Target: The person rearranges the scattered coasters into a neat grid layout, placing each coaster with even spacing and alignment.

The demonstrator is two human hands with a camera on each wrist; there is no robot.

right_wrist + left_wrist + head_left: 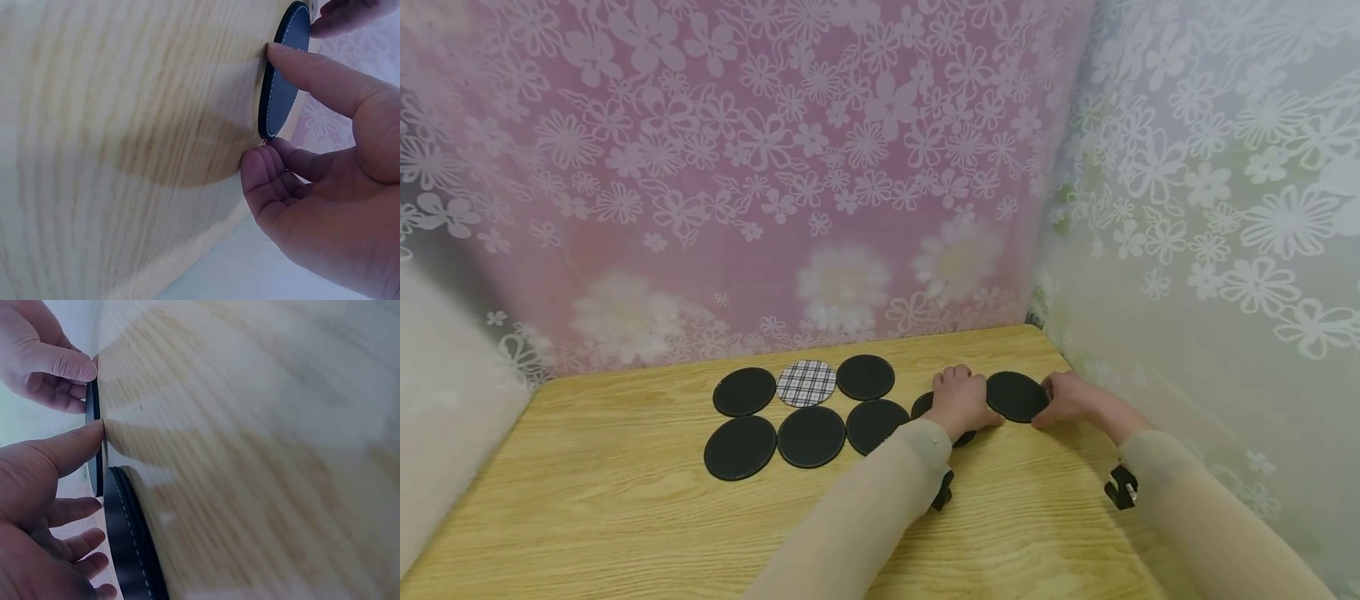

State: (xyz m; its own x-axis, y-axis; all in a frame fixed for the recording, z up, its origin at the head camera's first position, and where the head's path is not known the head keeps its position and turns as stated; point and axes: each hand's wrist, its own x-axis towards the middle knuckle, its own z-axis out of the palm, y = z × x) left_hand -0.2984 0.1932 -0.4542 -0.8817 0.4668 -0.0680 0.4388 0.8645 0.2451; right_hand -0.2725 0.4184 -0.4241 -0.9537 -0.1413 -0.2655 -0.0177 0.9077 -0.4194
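At the right end of the table lies a round black coaster [1015, 396] with a stitched edge. My right hand [1066, 396] grips its right side, thumb on the near edge and curled fingers at the rim in the right wrist view. My left hand [958, 404] is at its left side, the thumb touching the edge and the other fingers loosely spread. Beneath the left hand is another black coaster [921, 407], partly hidden; its stitched side [128, 544] shows in the left wrist view.
More coasters lie flat in two rows to the left. The back row has a plaid coaster [806, 383] between two black ones; the front row has a black coaster [740, 447] at its left end. Flowered cloth [775, 167] hangs behind the wooden table [625, 517] and at its sides.
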